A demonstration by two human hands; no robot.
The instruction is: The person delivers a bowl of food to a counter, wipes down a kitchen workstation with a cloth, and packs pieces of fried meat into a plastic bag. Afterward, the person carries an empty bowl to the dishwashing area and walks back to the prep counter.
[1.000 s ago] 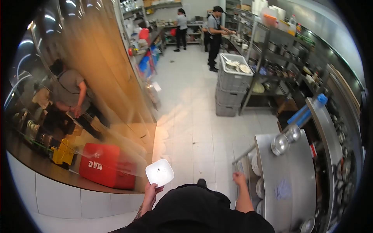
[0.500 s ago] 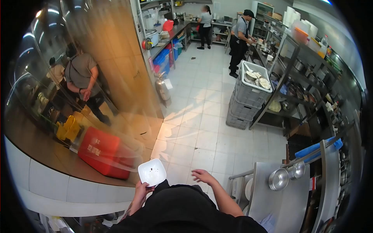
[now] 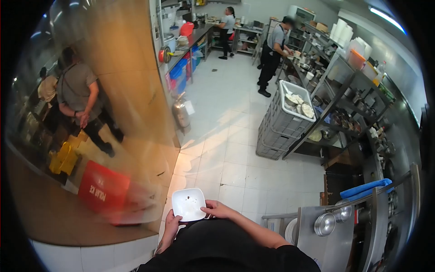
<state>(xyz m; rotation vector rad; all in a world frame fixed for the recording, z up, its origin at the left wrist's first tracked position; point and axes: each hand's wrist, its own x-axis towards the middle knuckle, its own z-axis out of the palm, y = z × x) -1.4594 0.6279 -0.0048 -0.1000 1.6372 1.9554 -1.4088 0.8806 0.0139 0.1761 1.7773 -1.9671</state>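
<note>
Fingers (image 3: 209,209) at edges of white bowl (image 3: 188,206), open floor (image 3: 233,167) beyond

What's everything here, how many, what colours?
square bowl: 1, white, bottom centre
POLAR ICE box: 1, red, lower left
plastic item: 1, yellow, beside red box
fire extinguisher: 1, metallic, left of centre
crates: several, grey, stacked right of centre
metal bowls: at least 2, silver, on steel table
plates: several, white, table's left side
cloth: 1, blue, lower right
shelf items: many, mixed colours, right
people: at least 4, mostly grey tops, left, back
left hand: 1, bare, bowl's lower-left corner
right hand: 1, bare, bowl's right edge
</note>
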